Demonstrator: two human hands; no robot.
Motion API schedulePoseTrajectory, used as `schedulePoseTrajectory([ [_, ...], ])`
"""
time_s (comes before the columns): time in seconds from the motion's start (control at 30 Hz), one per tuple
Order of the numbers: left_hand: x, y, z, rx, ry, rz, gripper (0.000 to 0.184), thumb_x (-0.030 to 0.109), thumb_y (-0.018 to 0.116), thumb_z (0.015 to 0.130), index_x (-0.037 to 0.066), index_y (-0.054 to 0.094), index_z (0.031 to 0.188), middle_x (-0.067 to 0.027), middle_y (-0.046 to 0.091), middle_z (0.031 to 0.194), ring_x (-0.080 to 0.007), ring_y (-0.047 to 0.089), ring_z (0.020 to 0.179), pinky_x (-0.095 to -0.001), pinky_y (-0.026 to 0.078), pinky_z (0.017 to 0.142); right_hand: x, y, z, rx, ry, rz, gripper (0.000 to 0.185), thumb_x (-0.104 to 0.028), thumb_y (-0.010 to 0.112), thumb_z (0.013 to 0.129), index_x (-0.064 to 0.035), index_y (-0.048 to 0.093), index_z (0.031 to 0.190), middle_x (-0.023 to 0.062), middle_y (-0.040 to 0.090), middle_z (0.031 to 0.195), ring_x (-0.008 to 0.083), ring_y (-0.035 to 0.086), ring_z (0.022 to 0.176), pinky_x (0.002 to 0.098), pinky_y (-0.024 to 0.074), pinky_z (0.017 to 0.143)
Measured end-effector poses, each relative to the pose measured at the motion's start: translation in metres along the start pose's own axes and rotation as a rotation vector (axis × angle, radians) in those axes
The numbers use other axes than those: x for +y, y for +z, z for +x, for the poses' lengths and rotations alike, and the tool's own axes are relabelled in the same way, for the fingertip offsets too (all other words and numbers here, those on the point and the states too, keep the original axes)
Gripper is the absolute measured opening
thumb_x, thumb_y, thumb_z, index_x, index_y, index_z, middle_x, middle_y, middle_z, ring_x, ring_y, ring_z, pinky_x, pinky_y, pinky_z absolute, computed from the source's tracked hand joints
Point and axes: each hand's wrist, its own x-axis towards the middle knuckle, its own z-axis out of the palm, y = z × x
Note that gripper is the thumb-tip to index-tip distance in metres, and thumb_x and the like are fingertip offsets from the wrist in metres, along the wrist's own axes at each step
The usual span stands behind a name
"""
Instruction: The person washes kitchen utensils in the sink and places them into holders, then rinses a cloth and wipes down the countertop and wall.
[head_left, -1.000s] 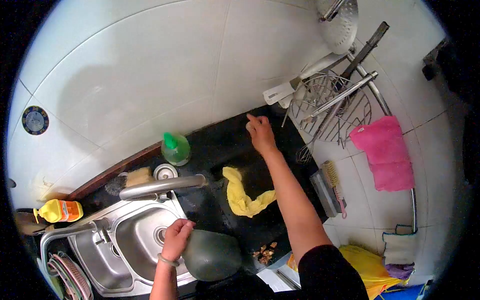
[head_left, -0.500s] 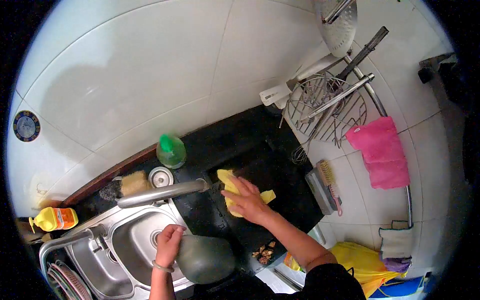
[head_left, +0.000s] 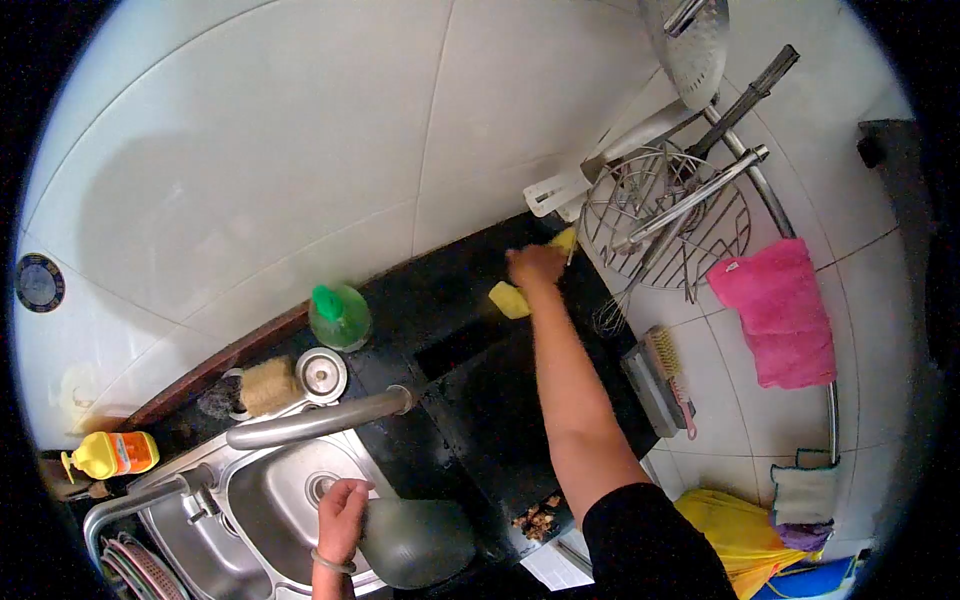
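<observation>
My right hand (head_left: 537, 266) is pressed onto a yellow cloth (head_left: 510, 300) at the far corner of the black counter, near the wall. Parts of the cloth stick out on both sides of the fingers, and the hand is slightly blurred. My left hand (head_left: 343, 515) is closed at the left edge of a dark grey-green rounded vessel (head_left: 418, 543), beside the sink. A small heap of brownish scraps (head_left: 537, 520) lies near the counter's front edge.
A double steel sink (head_left: 270, 520) lies left, with a thick steel tube (head_left: 320, 420) above it. Behind are a green bottle (head_left: 340, 318), a sponge (head_left: 268, 388) and a yellow pump bottle (head_left: 112, 455). Utensils and a pink cloth (head_left: 778, 312) hang on the right wall.
My right hand has slid the yellow cloth away from me and rightward, from mid-counter to the far corner. My left hand stays at the vessel. The view has shifted slightly.
</observation>
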Motion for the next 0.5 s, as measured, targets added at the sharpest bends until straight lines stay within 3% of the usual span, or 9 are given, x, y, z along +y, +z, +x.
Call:
schedulePoseTrajectory([
  [0.03, -0.001, 0.001, 0.000, 0.001, 0.008, -0.014, 0.019, 0.018, 0.053, 0.087, 0.001, 0.059, 0.090, 0.0019, 0.054, 0.071, -0.0050, 0.047, 0.063, -0.0194, 0.037, 0.056, -0.016, -0.018, -0.016, -0.114, -0.176, -0.083, 0.040, -0.039, 0.045, 0.087, -0.0050, 0.064, 0.095, 0.0135, 0.061, 0.103, 0.0301, 0.054, 0.101, 0.0379, 0.0400, 0.081],
  [0.13, -0.006, 0.002, 0.004, -0.007, -0.024, -0.056, 0.017, 0.017, 0.053, 0.087, 0.001, 0.059, 0.090, 0.0017, 0.055, 0.071, -0.0050, 0.047, 0.063, -0.0189, 0.037, 0.056, -0.044, 0.055, -0.009, 0.395, -0.278, 0.319, 0.016, -0.016, 0.050, 0.080, -0.0051, 0.061, 0.085, 0.0152, 0.061, 0.098, 0.0333, 0.054, 0.095, 0.0373, 0.0422, 0.082],
  [0.17, -0.004, 0.001, 0.005, -0.004, -0.022, -0.055, 0.017, 0.017, 0.053, 0.087, 0.001, 0.059, 0.090, 0.0017, 0.055, 0.071, -0.0050, 0.047, 0.063, -0.0189, 0.037, 0.056, -0.046, 0.047, -0.022, 0.468, -0.455, 0.379, 0.014, -0.014, 0.051, 0.079, -0.0051, 0.060, 0.084, 0.0159, 0.061, 0.096, 0.0344, 0.055, 0.093, 0.0380, 0.0429, 0.081],
  [0.2, 0.000, 0.001, 0.005, 0.005, -0.021, -0.027, 0.017, 0.017, 0.053, 0.087, 0.002, 0.059, 0.089, 0.0019, 0.055, 0.071, -0.0049, 0.047, 0.063, -0.0190, 0.037, 0.056, -0.045, 0.037, -0.031, 0.469, -0.456, 0.382, 0.014, -0.014, 0.051, 0.079, -0.0051, 0.060, 0.084, 0.0159, 0.061, 0.096, 0.0344, 0.055, 0.093, 0.0380, 0.0429, 0.081],
  [0.27, 0.002, -0.001, 0.006, 0.015, -0.022, 0.001, 0.016, 0.016, 0.052, 0.087, 0.002, 0.059, 0.089, 0.0021, 0.055, 0.071, -0.0047, 0.047, 0.063, -0.0191, 0.037, 0.056, -0.033, 0.015, -0.043, 0.195, -0.313, 0.748, 0.015, -0.015, 0.052, 0.078, -0.0054, 0.059, 0.087, 0.0158, 0.061, 0.088, 0.0349, 0.057, 0.087, 0.0403, 0.0450, 0.076],
  [0.3, 0.001, -0.004, 0.006, 0.023, -0.018, 0.020, 0.016, 0.016, 0.052, 0.087, 0.003, 0.060, 0.088, 0.0024, 0.054, 0.071, -0.0047, 0.047, 0.063, -0.0192, 0.037, 0.056, -0.022, 0.001, -0.047, 0.261, -0.182, 0.810, 0.017, -0.019, 0.054, 0.079, -0.0058, 0.059, 0.088, 0.0132, 0.062, 0.084, 0.0325, 0.059, 0.082, 0.0415, 0.0461, 0.072],
  [0.33, 0.000, -0.006, 0.007, 0.031, -0.013, 0.039, 0.015, 0.016, 0.052, 0.087, 0.003, 0.060, 0.088, 0.0026, 0.054, 0.071, -0.0046, 0.047, 0.063, -0.0193, 0.037, 0.056, -0.008, 0.014, -0.025, 0.472, -0.129, 0.939, 0.025, -0.027, 0.058, 0.079, -0.0042, 0.058, 0.090, 0.0143, 0.061, 0.083, 0.0322, 0.059, 0.083, 0.0398, 0.0457, 0.073],
  [0.37, -0.001, -0.007, 0.007, 0.032, -0.013, 0.038, 0.015, 0.016, 0.052, 0.087, 0.003, 0.060, 0.088, 0.0026, 0.054, 0.071, -0.0046, 0.047, 0.063, -0.0193, 0.037, 0.056, 0.004, 0.031, 0.003, 0.685, 0.059, 0.819, 0.032, -0.029, 0.059, 0.080, -0.0025, 0.055, 0.098, 0.0153, 0.061, 0.087, 0.0312, 0.059, 0.083, 0.0381, 0.0456, 0.074],
  [0.5, 0.004, -0.007, 0.007, 0.056, -0.010, -0.007, 0.016, 0.016, 0.051, 0.087, 0.003, 0.060, 0.088, 0.0030, 0.052, 0.070, -0.0045, 0.044, 0.062, -0.0193, 0.035, 0.055, 0.060, 0.083, 0.115, 0.891, -0.106, 0.646, 0.046, -0.024, 0.067, 0.075, 0.0005, 0.050, 0.110, 0.0141, 0.059, 0.105, 0.0274, 0.057, 0.094, 0.0352, 0.0444, 0.082],
])
